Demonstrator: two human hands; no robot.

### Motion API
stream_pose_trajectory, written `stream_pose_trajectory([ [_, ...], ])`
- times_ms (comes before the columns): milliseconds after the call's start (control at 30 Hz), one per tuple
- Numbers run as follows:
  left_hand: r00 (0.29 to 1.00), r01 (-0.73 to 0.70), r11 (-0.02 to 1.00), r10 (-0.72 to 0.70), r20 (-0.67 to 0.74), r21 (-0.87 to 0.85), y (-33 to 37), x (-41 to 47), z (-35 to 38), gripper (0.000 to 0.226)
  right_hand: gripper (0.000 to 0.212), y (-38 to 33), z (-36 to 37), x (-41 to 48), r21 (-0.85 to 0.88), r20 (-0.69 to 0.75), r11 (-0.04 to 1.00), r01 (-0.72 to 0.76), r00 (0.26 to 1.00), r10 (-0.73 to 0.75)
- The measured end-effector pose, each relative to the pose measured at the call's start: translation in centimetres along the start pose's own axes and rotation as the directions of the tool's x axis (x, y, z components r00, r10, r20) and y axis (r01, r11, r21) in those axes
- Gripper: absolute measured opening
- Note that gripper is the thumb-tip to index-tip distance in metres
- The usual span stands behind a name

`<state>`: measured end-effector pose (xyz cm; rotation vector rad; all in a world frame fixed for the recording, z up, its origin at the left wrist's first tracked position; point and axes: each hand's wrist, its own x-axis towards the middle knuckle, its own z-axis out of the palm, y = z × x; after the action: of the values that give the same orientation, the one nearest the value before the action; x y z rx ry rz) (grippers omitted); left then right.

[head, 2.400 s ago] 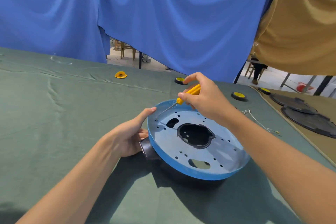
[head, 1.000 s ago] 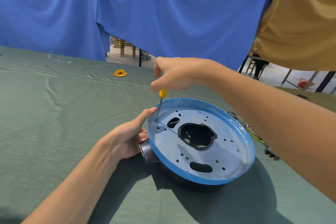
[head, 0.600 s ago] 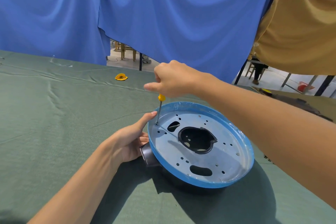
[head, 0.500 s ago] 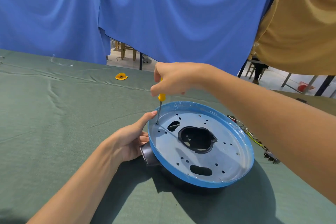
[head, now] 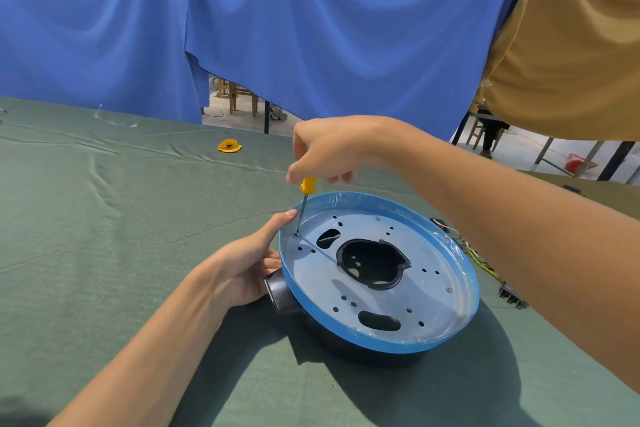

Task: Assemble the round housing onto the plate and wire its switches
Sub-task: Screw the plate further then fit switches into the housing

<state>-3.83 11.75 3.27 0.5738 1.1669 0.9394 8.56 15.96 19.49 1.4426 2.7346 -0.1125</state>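
Right hand (head: 325, 152) clamped on screwdriver (head: 307, 188), tip at a hole by the plate (head: 381, 345) rim; left hand (head: 247, 265) grips that rim; best keep shaft upright, press down, turn slowly.

Desk (head: 104, 253): draped in wrinkled green cloth.
Yellow piece (head: 229, 146): far on the desk, left of centre.
Blue curtain (head: 311, 28): hangs behind the desk.
Tan curtain (head: 571, 62): far right, beside the blue one.
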Motion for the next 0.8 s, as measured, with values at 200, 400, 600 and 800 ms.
stream_pose_trajectory([
  [200,1.0,0.004,1.0,-0.004,0.004,0.008,-0.1,0.3,-0.3,0.069,0.026,0.6,1.3,0.2,-0.166,-0.116,0.985,0.046,0.991,-0.066],
  [400,1.0,0.0,1.0,0.0,0.007,0.0,-0.1,0.3,-0.2,0.069,0.037,0.4,0.7,-0.6,-0.016,-0.04,1.0,0.007,0.999,-0.007],
  [600,1.0,-0.007,1.0,0.007,0.006,0.004,-0.1,0.3,-0.1,0.068,0.009,0.1,1.2,0.0,-0.1,-0.226,0.988,0.115,0.965,-0.135],
  [800,0.999,-0.014,1.0,0.015,-0.028,0.004,-0.1,0.5,0.0,0.071,0.03,0.1,1.5,1.1,-0.236,-0.277,0.969,0.067,0.952,-0.133],
])
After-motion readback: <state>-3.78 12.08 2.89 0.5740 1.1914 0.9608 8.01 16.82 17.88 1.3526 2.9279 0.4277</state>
